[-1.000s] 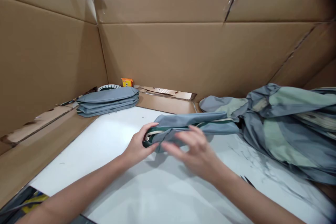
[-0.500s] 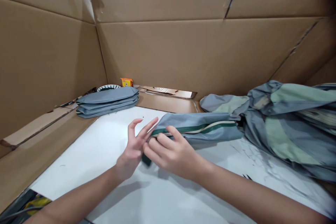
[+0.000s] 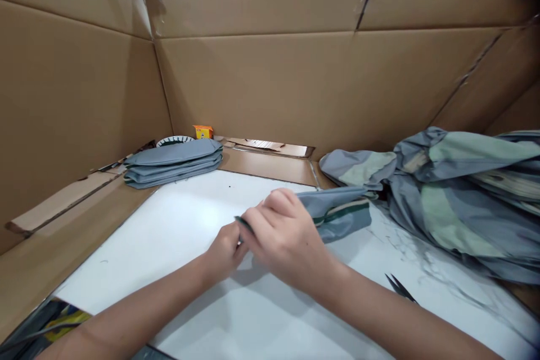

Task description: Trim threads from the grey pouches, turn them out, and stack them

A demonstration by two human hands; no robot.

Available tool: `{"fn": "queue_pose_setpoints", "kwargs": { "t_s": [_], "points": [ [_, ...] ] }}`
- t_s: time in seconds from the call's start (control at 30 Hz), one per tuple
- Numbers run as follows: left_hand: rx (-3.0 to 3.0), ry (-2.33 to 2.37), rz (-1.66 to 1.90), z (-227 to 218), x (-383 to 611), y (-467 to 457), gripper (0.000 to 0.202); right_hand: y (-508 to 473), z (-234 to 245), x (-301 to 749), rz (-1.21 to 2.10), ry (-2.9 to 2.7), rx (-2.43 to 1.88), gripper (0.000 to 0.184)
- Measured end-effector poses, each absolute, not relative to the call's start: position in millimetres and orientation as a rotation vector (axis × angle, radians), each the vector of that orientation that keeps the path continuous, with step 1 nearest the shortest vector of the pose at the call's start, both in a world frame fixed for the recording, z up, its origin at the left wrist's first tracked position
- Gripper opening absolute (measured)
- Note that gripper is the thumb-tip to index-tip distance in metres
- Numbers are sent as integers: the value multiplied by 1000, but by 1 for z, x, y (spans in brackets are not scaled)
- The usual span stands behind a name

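A blue-grey fabric piece (image 3: 343, 228) with a dark green strip and a cream zipper-like band along its edge lies across the middle of the white table. My right hand (image 3: 287, 233) is closed round its near left end, and a dark green tip pokes out at the fingers. Just left of and below it, my left hand (image 3: 223, 253) is closed too, its fingertips meeting the right hand's at that end. What sits between the left fingers is mostly hidden; it appears to be the same fabric end.
Folded blue-grey pieces (image 3: 175, 163) are stacked at the back left, by an orange-yellow box (image 3: 203, 131). A heap of grey and pale green fabric (image 3: 464, 197) fills the right. Dark pointed blades, like scissors (image 3: 400, 288), lie beside my right forearm. Cardboard walls (image 3: 253, 79) surround the table.
My left fingers, spread before, have closed at the fabric's end. My right hand has turned and risen slightly, now covering more of the piece. The fabric's far end has shifted a little left.
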State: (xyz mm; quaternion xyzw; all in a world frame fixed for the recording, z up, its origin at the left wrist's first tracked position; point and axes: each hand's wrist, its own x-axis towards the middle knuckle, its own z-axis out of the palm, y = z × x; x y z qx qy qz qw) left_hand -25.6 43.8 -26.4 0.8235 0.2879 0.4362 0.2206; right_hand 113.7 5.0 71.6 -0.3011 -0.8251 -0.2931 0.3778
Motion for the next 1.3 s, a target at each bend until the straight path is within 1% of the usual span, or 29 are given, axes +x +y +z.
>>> {"fn": "queue_pose_setpoints", "kwargs": {
  "t_s": [0.13, 0.2, 0.3, 0.4, 0.43, 0.5, 0.57, 0.7, 0.8, 1.0, 1.17, 1.3],
  "points": [
    [2497, 581, 1380, -22, -30, 50, 38, 3, 89, 130, -787, -1940, -940, 24],
    [2589, 572, 1420, -17, -33, 53, 44, 3, 95, 139, -772, -1873, -981, 26],
    [2659, 609, 1461, -6, -35, 53, 45, 4, 95, 145, -620, -1891, -950, 24],
    [2667, 575, 1530, 6, -30, 49, 53, 4, 88, 143, -444, -1971, -893, 20],
    [2656, 569, 1570, 8, -28, 47, 50, 4, 85, 141, -424, -1982, -879, 19],
    [2633, 577, 1665, 10, -24, 44, 36, 3, 80, 137, -417, -1999, -855, 19],
    [2642, 590, 1757, 10, -22, 42, 29, 2, 77, 134, -422, -1999, -843, 20],
    [2731, 566, 1872, 8, -22, 43, 26, 3, 75, 136, -407, -1999, -847, 20],
    [2824, 565, 1911, 8, -27, 47, 26, 3, 75, 140, -425, -1992, -899, 24],
    [2800, 879, 1876, 9, -41, 55, 15, 0, 79, 155, -372, -1989, -1035, 27],
    [2654, 1124, 1931, 9, -61, 69, 12, 14, 81, 198, -149, -1838, -1240, 31],
    [2602, 1167, 1828, 6, -73, 83, 14, 33, 71, 232, 82, -1765, -1394, 39]
  ]
}}
